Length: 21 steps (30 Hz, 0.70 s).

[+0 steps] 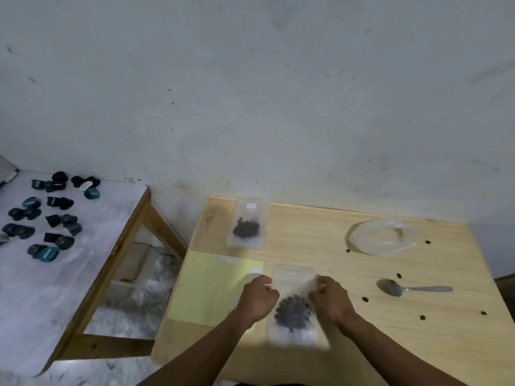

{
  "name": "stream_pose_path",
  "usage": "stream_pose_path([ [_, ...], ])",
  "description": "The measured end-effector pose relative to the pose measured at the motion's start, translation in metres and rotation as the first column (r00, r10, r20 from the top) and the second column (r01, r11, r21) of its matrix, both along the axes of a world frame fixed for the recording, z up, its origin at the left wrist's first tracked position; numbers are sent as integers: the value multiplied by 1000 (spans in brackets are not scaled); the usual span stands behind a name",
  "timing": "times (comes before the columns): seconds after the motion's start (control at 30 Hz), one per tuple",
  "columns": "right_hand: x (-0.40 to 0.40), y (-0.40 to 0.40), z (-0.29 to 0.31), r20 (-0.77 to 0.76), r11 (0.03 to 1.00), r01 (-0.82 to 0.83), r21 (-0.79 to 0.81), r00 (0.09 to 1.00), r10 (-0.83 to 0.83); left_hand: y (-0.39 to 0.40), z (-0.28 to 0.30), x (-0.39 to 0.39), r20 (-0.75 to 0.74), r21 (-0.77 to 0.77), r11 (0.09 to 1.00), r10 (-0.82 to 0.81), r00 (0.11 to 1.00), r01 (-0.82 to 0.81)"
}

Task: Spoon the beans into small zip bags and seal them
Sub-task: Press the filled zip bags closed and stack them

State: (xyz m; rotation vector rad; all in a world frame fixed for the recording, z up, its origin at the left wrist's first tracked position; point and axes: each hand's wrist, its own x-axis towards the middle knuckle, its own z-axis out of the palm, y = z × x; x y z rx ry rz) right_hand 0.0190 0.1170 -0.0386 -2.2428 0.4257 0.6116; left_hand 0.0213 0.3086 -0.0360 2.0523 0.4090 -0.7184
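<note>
While both hands work at the near middle of the tabletop (362, 344), a small zip bag (295, 305) lies flat between them with a dark heap of beans (292, 312) gathered in its lower half. The left hand (257, 298) has its fingers curled in on the bag's left edge up near the mouth, and the right hand (331, 300) pinches the right edge at about the same height, so both sets of fingers look clamped on the plastic; the motion blur keeps me from telling whether the zip strip itself is under them. I'd judge the bag light, limp and a bit slick, the beans free to roll toward the opening if it tilts, so the place to hold it is the stiffer zip band at the top, pressing along it from one side to the other while the beans stay low. A second filled bag (248, 224) lies at the far left of the tabletop. To the right, the spoon (412, 288) rests bowl-left, well apart from the hands, with a clear plastic dish (381, 236) beyond it and a few stray beans (365, 299) scattered around. A pale yellow sheet (211, 288) lies under the left hand.
</note>
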Motion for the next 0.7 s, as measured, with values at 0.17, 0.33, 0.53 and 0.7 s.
stream_pose_path([
  [0.17, -11, 7, 4, 133, 989, 119, 81, 983, -130, -14, 3, -10, 39, -8, 999, 35, 999, -35],
  [0.33, -10, 17, 14, 23, 860, 298, 415, 941, -337, -13, 14, -15, 163, -51, 985, 168, 972, -162],
  [0.53, 7, 49, 23, -39, 776, 226, 589, 967, -252, 32, 37, -24, 285, -277, 917, 364, 887, -287],
  [0.7, 2, 93, 24, 58, 808, 83, 583, 988, -143, 87, 48, -35, 277, -351, 848, 499, 821, -397],
])
